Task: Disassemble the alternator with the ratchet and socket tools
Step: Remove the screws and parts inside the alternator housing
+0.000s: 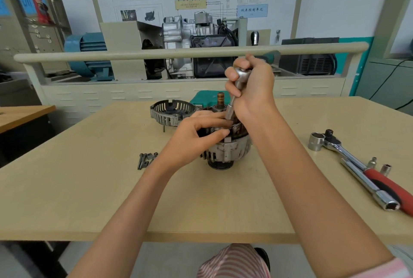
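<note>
The alternator [225, 152] stands pulley-down in the middle of the wooden table [89, 188], its rear cover off and copper windings showing. My left hand [196, 137] holds its top rim with curled fingers. My right hand [252, 90] grips the head of a small green-handled ratchet [242, 74], whose extension and socket [230, 110] point down into the alternator beside the rotor shaft [220, 99]. The removed slotted rear cover [169, 112] lies behind on the left.
Several long bolts [146, 160] lie left of the alternator. At the right are a big red-handled ratchet [362, 166] with a large socket [316, 141], a long deep socket [377, 192] and two small sockets [380, 166]. A green tool case [205, 99] sits behind.
</note>
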`<act>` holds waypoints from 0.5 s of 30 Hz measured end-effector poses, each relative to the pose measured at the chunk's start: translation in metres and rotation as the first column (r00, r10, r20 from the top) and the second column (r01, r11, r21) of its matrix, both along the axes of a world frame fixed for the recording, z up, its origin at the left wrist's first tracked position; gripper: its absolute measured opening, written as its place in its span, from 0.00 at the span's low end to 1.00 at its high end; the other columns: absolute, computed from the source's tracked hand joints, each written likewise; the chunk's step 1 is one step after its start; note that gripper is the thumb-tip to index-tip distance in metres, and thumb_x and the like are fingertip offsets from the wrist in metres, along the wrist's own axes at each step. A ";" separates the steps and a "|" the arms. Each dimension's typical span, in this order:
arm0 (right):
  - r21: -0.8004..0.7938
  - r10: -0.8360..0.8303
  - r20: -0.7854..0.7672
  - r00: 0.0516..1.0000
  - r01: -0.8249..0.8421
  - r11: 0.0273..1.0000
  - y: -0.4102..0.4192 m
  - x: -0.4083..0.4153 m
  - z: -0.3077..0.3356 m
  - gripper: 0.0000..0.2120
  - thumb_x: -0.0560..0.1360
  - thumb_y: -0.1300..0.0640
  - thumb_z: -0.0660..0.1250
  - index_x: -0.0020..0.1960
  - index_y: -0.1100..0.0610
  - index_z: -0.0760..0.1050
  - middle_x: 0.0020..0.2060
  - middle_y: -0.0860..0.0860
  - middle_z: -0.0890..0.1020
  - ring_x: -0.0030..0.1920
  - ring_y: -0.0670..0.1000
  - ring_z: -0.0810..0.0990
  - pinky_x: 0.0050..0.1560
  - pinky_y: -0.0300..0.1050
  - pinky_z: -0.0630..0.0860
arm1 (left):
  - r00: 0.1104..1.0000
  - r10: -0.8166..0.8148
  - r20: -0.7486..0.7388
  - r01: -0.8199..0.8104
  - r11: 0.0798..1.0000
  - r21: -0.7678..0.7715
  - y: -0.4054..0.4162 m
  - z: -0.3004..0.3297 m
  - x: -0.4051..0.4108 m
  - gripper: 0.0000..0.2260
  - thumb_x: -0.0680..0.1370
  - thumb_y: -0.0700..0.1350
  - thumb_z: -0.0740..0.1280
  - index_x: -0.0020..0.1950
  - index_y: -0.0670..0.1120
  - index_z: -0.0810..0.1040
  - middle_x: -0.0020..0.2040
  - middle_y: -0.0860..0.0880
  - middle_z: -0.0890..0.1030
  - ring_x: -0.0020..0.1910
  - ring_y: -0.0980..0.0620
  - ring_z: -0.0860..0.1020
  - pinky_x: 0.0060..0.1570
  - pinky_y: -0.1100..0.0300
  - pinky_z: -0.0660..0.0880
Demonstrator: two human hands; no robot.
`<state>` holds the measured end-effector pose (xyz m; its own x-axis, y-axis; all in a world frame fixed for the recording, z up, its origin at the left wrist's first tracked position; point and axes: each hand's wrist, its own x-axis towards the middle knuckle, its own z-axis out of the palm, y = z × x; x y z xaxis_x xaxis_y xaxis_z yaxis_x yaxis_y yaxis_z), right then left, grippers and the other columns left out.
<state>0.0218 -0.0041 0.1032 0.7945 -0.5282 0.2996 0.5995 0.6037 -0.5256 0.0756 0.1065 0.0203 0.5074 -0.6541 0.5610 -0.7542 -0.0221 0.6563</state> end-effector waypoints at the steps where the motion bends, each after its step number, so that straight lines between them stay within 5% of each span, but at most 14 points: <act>1: -0.009 -0.005 0.012 1.000 0.006 1.000 -0.003 -0.001 0.000 0.10 0.81 0.62 0.49 0.42 0.54 0.62 0.20 0.45 0.69 0.17 0.45 0.66 0.16 0.31 0.54 | 1.000 -0.001 0.016 0.001 1.000 -0.003 0.000 0.000 0.001 0.11 0.74 0.43 0.71 0.55 0.54 0.81 0.58 0.61 0.78 0.62 0.62 0.71 0.65 0.64 0.66; 7: -0.092 -0.076 -0.055 0.996 0.071 0.993 -0.015 -0.011 -0.011 0.09 0.82 0.60 0.50 0.44 0.55 0.62 0.21 0.45 0.68 0.17 0.45 0.65 0.16 0.31 0.53 | 0.996 0.010 0.090 -0.005 0.998 -0.061 -0.003 -0.003 0.000 0.10 0.72 0.43 0.72 0.50 0.56 0.81 0.56 0.63 0.78 0.61 0.63 0.72 0.64 0.65 0.66; 10: -0.288 -0.181 -0.246 0.952 0.106 0.952 -0.018 -0.018 -0.019 0.06 0.81 0.61 0.52 0.45 0.56 0.63 0.25 0.47 0.69 0.17 0.45 0.66 0.16 0.32 0.54 | 0.996 0.029 0.090 -0.022 0.997 -0.069 -0.004 -0.003 0.000 0.09 0.72 0.42 0.72 0.48 0.56 0.82 0.54 0.62 0.79 0.59 0.64 0.73 0.63 0.65 0.67; 13: -0.768 -0.512 -0.434 0.742 -0.007 0.640 -0.021 -0.027 -0.023 0.02 0.77 0.63 0.56 0.47 0.58 0.66 0.32 0.50 0.71 0.16 0.44 0.68 0.17 0.30 0.57 | 0.994 0.051 0.101 -0.043 0.996 -0.074 -0.005 -0.001 -0.002 0.08 0.73 0.41 0.72 0.48 0.53 0.82 0.53 0.60 0.80 0.58 0.62 0.74 0.63 0.65 0.68; 15: -0.874 -0.589 -0.453 0.670 -0.201 0.443 -0.021 -0.032 -0.029 0.03 0.75 0.63 0.57 0.48 0.60 0.68 0.32 0.51 0.72 0.17 0.44 0.70 0.17 0.31 0.58 | 0.993 0.067 0.096 -0.056 0.992 -0.115 -0.006 0.000 -0.003 0.07 0.73 0.40 0.71 0.48 0.51 0.82 0.51 0.57 0.81 0.56 0.61 0.76 0.61 0.63 0.70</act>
